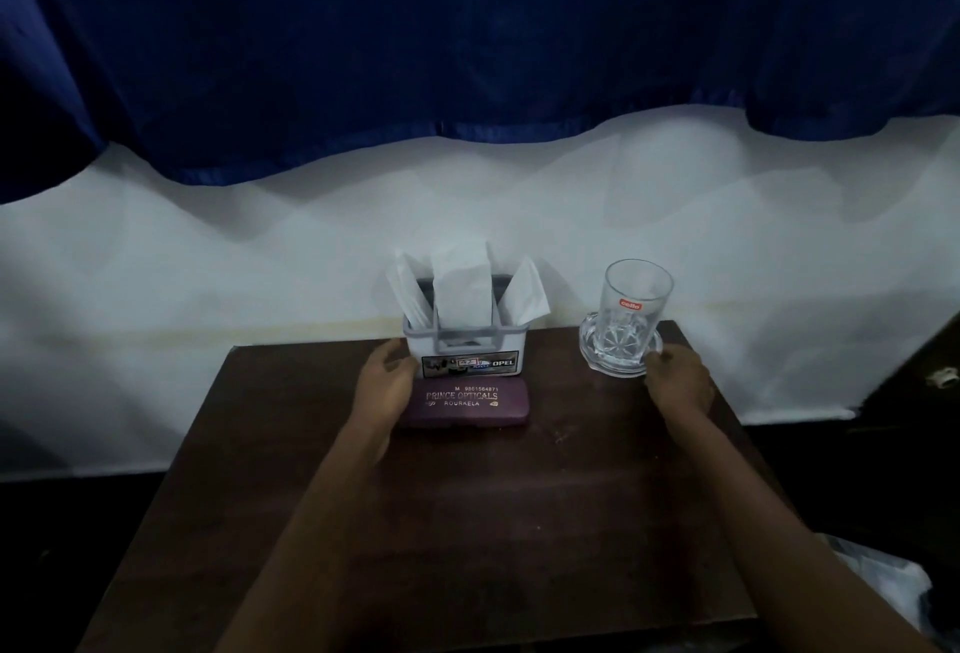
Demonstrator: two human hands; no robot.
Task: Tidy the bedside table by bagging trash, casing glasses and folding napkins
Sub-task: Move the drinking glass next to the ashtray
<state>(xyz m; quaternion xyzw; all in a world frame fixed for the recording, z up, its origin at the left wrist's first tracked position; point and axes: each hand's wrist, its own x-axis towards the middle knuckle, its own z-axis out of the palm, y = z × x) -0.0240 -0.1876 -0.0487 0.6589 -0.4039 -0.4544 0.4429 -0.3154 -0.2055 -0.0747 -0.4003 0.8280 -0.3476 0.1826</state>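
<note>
Napkin holder behind glasses case, left grip at their side, right grip at saucer, holds unclear

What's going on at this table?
A person has both hands at a dark wooden table. The left hand is against the left side of the white napkin holder and the closed purple glasses case in front of it. The right hand touches the clear saucer under an empty glass. Napkins stand in the holder. Whether either hand grips is unclear.
</note>
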